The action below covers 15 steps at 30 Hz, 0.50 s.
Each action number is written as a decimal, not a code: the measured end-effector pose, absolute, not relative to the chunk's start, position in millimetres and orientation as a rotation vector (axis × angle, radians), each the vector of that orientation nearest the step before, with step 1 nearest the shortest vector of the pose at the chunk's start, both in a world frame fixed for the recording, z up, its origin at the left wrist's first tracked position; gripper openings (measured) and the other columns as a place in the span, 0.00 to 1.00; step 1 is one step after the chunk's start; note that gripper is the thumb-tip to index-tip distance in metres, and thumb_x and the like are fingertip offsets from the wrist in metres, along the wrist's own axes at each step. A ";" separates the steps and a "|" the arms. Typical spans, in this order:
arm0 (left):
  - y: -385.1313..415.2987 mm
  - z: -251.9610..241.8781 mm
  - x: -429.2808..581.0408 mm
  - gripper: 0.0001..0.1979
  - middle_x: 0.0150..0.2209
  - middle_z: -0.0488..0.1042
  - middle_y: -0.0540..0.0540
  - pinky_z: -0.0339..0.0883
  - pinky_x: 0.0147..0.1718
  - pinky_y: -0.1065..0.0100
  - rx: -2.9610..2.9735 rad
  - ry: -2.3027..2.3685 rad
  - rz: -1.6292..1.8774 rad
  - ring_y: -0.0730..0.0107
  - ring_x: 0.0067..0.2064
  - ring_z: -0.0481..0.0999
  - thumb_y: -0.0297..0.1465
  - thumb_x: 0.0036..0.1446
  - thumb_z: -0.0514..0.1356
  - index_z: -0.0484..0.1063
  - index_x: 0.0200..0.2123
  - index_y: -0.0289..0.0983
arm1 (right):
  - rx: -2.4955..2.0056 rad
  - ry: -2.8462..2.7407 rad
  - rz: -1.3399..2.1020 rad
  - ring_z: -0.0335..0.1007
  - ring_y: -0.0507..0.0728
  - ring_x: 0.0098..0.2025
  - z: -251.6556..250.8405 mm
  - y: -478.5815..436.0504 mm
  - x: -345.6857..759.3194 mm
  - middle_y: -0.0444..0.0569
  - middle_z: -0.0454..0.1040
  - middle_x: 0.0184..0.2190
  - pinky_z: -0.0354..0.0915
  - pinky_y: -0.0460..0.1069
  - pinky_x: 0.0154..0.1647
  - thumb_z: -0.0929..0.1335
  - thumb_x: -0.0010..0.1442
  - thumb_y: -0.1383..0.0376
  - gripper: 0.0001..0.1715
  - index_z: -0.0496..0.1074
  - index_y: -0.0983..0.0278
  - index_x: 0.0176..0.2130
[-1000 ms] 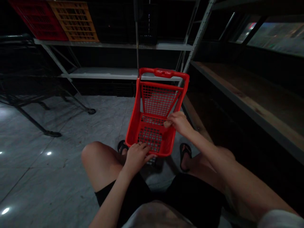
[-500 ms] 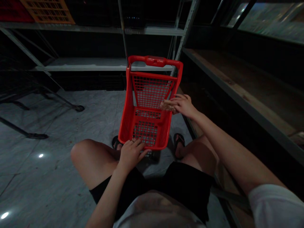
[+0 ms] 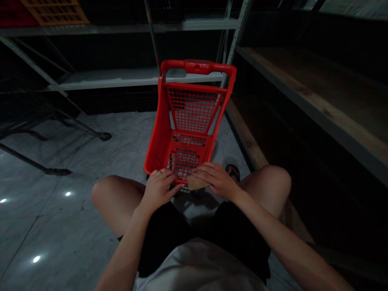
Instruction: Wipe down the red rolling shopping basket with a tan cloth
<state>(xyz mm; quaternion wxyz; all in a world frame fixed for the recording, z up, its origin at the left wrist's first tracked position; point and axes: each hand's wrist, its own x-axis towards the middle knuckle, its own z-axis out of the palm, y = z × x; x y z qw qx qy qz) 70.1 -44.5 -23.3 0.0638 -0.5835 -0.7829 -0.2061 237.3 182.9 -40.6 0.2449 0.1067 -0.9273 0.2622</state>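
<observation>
A small red plastic shopping cart [image 3: 163, 133] with grid walls stands between my knees, its handle bar on the far side. My left hand [image 3: 158, 188] grips the near rim of the basket, fingers over the edge and thumb on the outside. At the right part of that rim, my right hand [image 3: 216, 180] holds a tan, crumpled cloth [image 3: 197, 182] against the red plastic. Part of the cloth is hidden under my fingers. Through the basket's open top its grid floor is visible.
A metal shelf rack [image 3: 103, 81] stands behind the cart, with a yellow crate [image 3: 56, 12] at upper left. To the right runs a wooden ledge [image 3: 312, 99]. Dark metal legs on casters [image 3: 105, 136] stand on the tiled floor at left.
My right hand has brought the cloth from the basket's right side down to the near rim. The left hand stays on the rim. The cart sits slightly differently in view.
</observation>
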 end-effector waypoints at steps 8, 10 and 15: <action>-54.3 -16.4 48.6 0.18 0.36 0.82 0.48 0.59 0.41 0.59 -1.853 -2.425 -0.666 0.62 0.40 0.76 0.48 0.69 0.60 0.81 0.38 0.41 | -0.126 -2.327 0.716 0.68 0.65 0.59 -14.1 297.0 147.6 0.50 0.83 0.51 0.65 0.68 0.66 0.64 0.57 0.75 0.28 0.82 0.58 0.50; -51.4 -12.6 46.3 0.19 0.37 0.82 0.47 0.60 0.44 0.58 -1.800 -2.471 -0.628 0.60 0.43 0.77 0.48 0.69 0.60 0.81 0.37 0.41 | -0.172 -2.276 0.764 0.70 0.63 0.58 -17.7 279.0 141.7 0.49 0.82 0.51 0.65 0.67 0.67 0.63 0.54 0.76 0.30 0.82 0.57 0.50; -15.7 -5.8 70.7 0.19 0.44 0.83 0.40 0.65 0.52 0.55 -1.843 -2.485 -0.349 0.54 0.50 0.80 0.46 0.69 0.61 0.79 0.48 0.36 | -0.151 -2.199 0.925 0.72 0.61 0.60 -40.4 182.6 170.1 0.48 0.81 0.54 0.66 0.65 0.67 0.62 0.60 0.75 0.31 0.79 0.53 0.55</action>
